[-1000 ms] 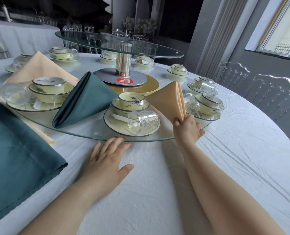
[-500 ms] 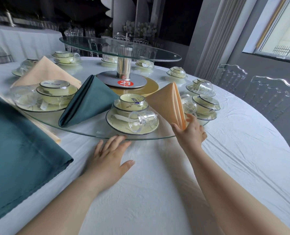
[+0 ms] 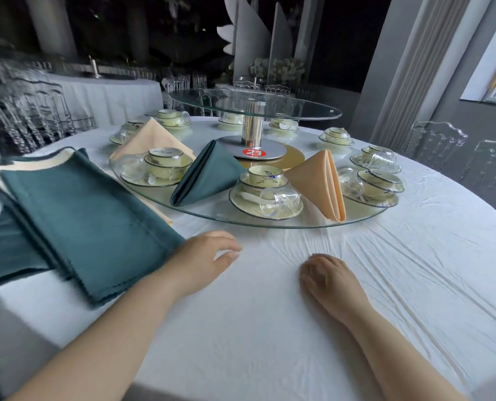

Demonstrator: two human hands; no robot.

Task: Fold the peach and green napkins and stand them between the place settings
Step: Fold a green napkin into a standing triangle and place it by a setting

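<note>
White tablecloth [image 3: 270, 328] is all my fingers touch; on my left hand [image 3: 203, 261] they lie loose and slightly apart, at the corner of the flat green napkin [image 3: 81, 221] topping the stack; my right hand [image 3: 325, 273] rests with fingers curled under, holding nothing; out on the glass turntable [image 3: 270, 225], a standing peach napkin [image 3: 319, 183] and a standing green napkin [image 3: 206, 175] flank the nearest place setting [image 3: 265, 198]; I judge that placement done; next, the left hand must draw the flat napkin over for folding.

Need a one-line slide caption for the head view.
Left hand and right hand empty over tablecloth; green napkin, peach napkin standing between place settings on turntable.
</note>
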